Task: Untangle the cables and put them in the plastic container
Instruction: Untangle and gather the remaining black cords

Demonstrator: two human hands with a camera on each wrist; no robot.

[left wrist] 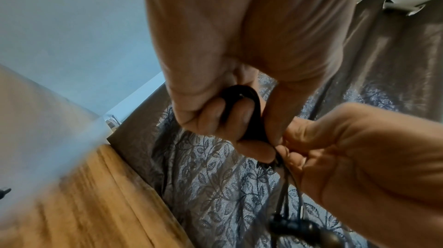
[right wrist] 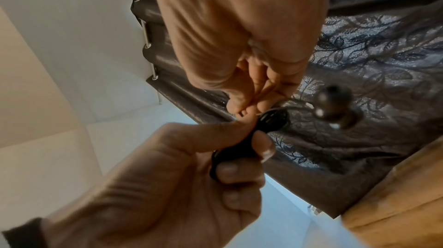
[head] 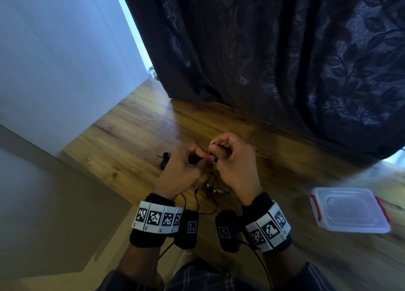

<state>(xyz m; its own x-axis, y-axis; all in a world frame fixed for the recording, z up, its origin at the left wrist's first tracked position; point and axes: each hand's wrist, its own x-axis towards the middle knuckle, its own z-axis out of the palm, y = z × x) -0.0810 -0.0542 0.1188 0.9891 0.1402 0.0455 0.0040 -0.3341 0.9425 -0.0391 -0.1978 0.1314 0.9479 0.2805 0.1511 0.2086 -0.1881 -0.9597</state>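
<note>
Left hand (head: 182,165) grips coiled cable (right wrist: 242,144); right hand (head: 232,159) apparently pinches its strand.

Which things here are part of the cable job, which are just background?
Job:
- black cable bundle, held in the left hand
- thin earphone wire, pinched by the right hand
- loose cables on the table
- small black coil
- plastic container, lid on

Background:
- curtain
- wall
- wooden table
</note>
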